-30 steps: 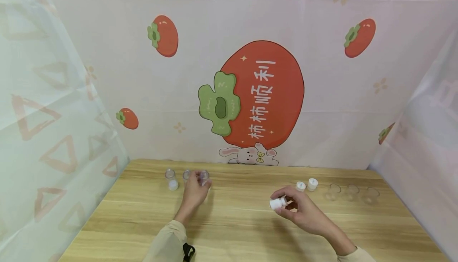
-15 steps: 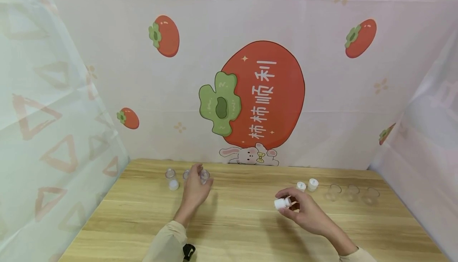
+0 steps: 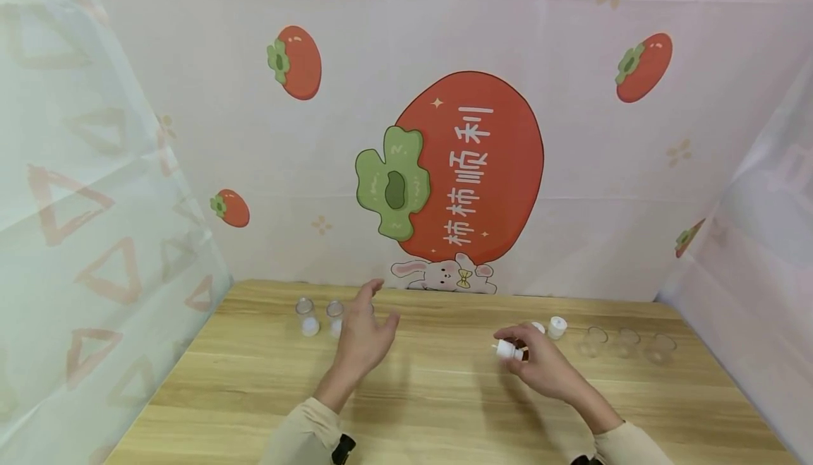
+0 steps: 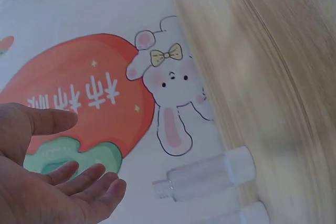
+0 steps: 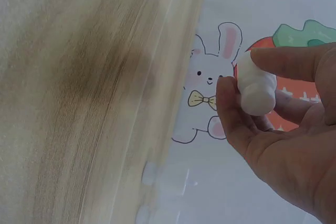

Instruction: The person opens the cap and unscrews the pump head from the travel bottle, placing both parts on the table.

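My left hand (image 3: 363,341) is held over the table with fingers spread and nothing in it. Beside it stand clear bottles with white bases: one bottle (image 3: 305,317) at the far left, another (image 3: 334,318) nearer, and a third mostly hidden behind the hand. The left wrist view shows a bottle (image 4: 202,178) with a bare threaded neck. Over the table's right half, my right hand (image 3: 540,363) pinches a white spray-pump head (image 3: 507,349) between thumb and fingers, lying sideways with a thin tip pointing left. In the right wrist view this pump head (image 5: 256,85) looks smooth and stepped.
Behind the right hand are two white pieces: one (image 3: 557,327) in plain sight, the other (image 3: 538,326) partly covered by the hand. Three clear caps, the nearest a clear cap (image 3: 593,341), stand in a row farther right. A printed cloth wall (image 3: 343,253) borders the wooden table (image 3: 438,394).
My left hand has come off the bottles and moved right, its fingers spreading. My right hand has shifted slightly right and up, turning the pump head so that its thin tip shows.
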The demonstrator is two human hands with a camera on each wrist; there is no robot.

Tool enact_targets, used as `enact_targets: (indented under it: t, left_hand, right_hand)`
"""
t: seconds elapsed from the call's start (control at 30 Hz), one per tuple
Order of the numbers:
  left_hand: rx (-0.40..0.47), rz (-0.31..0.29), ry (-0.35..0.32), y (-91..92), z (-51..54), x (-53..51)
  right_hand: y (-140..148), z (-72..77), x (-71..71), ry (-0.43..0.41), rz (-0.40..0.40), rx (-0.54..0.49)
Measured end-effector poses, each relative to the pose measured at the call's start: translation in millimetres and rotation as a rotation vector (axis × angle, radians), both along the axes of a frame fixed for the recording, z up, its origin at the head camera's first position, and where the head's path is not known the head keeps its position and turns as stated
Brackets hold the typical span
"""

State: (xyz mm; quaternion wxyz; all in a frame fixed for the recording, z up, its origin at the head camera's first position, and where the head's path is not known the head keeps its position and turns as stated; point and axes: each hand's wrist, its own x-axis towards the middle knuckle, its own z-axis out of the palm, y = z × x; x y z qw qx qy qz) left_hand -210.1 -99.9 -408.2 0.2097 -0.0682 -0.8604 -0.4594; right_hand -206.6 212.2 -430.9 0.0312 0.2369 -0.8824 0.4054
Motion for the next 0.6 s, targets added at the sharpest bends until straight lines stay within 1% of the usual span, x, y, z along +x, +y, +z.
enact_targets:
  t: [0.07, 0.2, 0.33, 0.47, 0.6]
  left_hand:
    - [-0.034, -0.011, 0.019, 3.7, 1.5, 1.8]
    - [-0.096, -0.026, 0.029, 8.9, 2.1, 6.6]
    - [-0.141, -0.047, 0.043, 11.1, -0.1, 9.5]
    - [-0.18, -0.061, 0.063, 11.1, -2.7, 11.3]
    - [-0.218, -0.071, 0.079, 10.0, -3.7, 13.5]
  right_hand:
    - [-0.1, -0.1, -2.7, 0.005, -0.006, 0.021]
    - [-0.9, -2.8, -8.1, 0.003, -0.026, 0.035]
    - [-3.5, -6.3, -14.3, -0.006, -0.103, 0.053]
    - [-5.9, -10.5, -20.3, 0.003, -0.185, 0.074]
    - [-6.9, -15.4, -24.8, 0.023, -0.235, 0.097]
